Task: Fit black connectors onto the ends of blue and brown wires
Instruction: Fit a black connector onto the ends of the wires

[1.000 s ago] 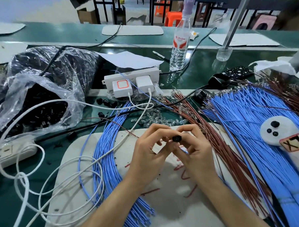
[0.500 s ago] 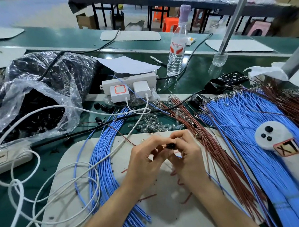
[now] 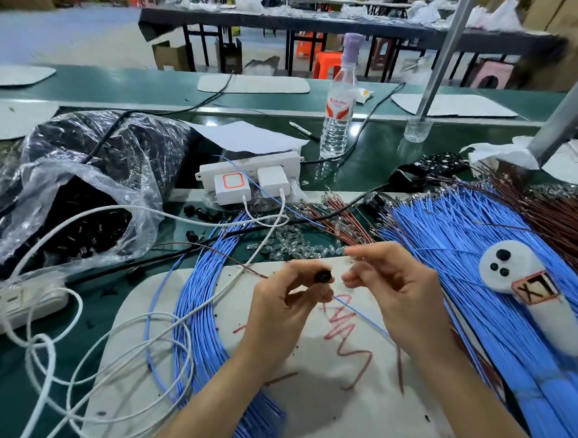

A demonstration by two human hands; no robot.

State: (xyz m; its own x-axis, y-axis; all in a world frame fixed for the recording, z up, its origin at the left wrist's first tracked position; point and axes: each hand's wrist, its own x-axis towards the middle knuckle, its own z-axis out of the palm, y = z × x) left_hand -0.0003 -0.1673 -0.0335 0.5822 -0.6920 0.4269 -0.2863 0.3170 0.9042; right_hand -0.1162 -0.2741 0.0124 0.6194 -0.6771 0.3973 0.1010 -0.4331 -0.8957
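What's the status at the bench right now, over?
Left hand pinches small round black connector. Right hand beside it, grip unclear. Thin blue wire runs from connector under right hand. Nothing in the way.

Factory assembly floor: long green benches (image 3: 121,85), heaped blue wires (image 3: 461,259), cardboard boxes (image 3: 169,54), plastic stools (image 3: 327,65).

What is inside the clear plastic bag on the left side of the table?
The plastic bag holds a heap of small black parts, seen through its open mouth; they look like connectors. Crumpled film hides how deep the heap goes.
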